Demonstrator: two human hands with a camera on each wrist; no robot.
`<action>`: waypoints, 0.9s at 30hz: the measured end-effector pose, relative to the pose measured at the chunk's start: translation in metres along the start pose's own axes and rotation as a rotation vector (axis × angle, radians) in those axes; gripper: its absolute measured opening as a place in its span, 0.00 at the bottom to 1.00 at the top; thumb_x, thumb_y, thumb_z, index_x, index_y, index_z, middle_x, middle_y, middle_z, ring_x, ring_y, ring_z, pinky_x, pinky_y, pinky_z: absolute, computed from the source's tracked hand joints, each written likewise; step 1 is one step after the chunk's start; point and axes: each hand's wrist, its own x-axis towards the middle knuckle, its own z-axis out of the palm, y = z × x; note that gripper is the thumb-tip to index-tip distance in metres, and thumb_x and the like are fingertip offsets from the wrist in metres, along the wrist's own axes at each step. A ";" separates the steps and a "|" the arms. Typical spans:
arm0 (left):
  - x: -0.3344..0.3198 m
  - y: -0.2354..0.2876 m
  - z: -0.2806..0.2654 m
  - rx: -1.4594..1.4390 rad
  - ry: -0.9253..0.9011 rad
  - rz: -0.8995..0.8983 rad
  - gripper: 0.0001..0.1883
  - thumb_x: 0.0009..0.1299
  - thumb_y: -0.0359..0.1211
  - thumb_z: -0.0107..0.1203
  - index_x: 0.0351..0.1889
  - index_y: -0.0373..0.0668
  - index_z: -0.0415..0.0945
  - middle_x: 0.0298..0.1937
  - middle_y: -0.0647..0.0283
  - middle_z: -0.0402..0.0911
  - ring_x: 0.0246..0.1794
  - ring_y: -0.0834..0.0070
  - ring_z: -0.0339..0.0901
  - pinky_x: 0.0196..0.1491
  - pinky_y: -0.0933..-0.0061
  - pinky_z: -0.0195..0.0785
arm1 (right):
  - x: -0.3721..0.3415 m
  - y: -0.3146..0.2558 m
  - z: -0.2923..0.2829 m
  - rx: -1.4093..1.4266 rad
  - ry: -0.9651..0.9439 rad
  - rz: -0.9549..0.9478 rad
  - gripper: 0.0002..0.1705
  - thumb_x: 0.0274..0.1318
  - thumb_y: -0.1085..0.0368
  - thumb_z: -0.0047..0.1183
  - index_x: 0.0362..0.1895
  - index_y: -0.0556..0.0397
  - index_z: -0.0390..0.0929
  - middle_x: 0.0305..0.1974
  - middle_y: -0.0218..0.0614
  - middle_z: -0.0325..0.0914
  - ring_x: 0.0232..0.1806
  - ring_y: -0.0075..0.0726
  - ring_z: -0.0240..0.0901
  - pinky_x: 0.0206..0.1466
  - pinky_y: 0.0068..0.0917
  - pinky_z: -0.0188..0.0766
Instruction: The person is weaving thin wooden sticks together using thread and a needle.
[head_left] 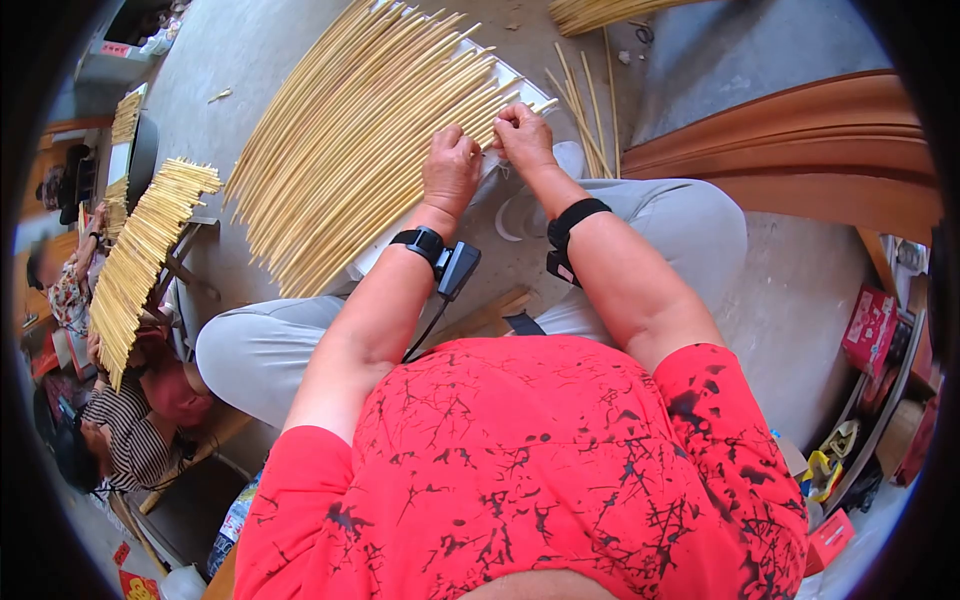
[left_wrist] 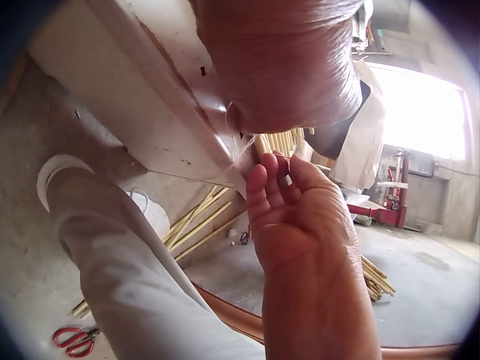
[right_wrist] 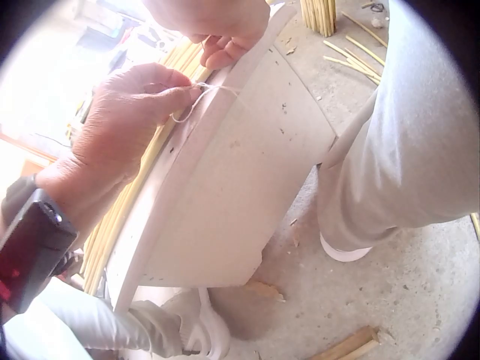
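This looks like a small workshop: a bare concrete floor spreads around the hands, long sticks line the surface just ahead of them, a stick bundle lies farther ahead, and people gather by another stick row off to their left.

Left wrist view: window blown out — right wrist view hazy with glare — all edges dark, curved.

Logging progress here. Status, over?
Left hand pinching string. Right hand near ends of sticks, grip unclear. Sticks side by side. No obstruction seen.
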 end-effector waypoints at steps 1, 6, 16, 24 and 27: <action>0.000 0.000 0.001 0.020 0.009 0.010 0.06 0.48 0.29 0.58 0.22 0.45 0.72 0.33 0.64 0.69 0.37 0.65 0.68 0.37 0.68 0.67 | 0.000 0.000 0.000 -0.016 0.012 -0.010 0.04 0.48 0.68 0.50 0.29 0.53 0.72 0.22 0.29 0.73 0.18 0.19 0.71 0.17 0.18 0.69; -0.002 -0.002 0.003 0.042 0.031 0.030 0.05 0.49 0.29 0.58 0.21 0.46 0.71 0.30 0.65 0.69 0.36 0.66 0.68 0.35 0.68 0.66 | -0.004 -0.008 -0.002 0.003 -0.001 0.018 0.05 0.50 0.67 0.47 0.31 0.54 0.70 0.24 0.31 0.74 0.18 0.21 0.72 0.17 0.19 0.70; -0.002 -0.003 0.000 0.012 0.024 0.020 0.06 0.49 0.31 0.58 0.22 0.46 0.72 0.31 0.66 0.70 0.35 0.67 0.69 0.35 0.68 0.67 | -0.011 -0.028 -0.011 0.243 0.019 0.169 0.08 0.56 0.67 0.39 0.37 0.59 0.61 0.26 0.40 0.75 0.18 0.30 0.74 0.16 0.20 0.71; 0.000 -0.001 0.005 0.118 0.007 0.052 0.04 0.52 0.31 0.55 0.20 0.46 0.70 0.28 0.65 0.69 0.32 0.68 0.69 0.33 0.68 0.67 | -0.009 -0.027 -0.011 0.232 0.013 0.169 0.06 0.55 0.68 0.40 0.35 0.59 0.63 0.25 0.40 0.75 0.19 0.30 0.75 0.17 0.20 0.71; 0.000 -0.001 0.006 0.155 0.025 0.096 0.04 0.53 0.30 0.54 0.20 0.45 0.70 0.27 0.65 0.69 0.31 0.68 0.69 0.33 0.68 0.66 | -0.010 -0.031 -0.012 0.240 0.013 0.168 0.07 0.55 0.68 0.39 0.35 0.60 0.62 0.25 0.41 0.75 0.18 0.31 0.75 0.17 0.20 0.71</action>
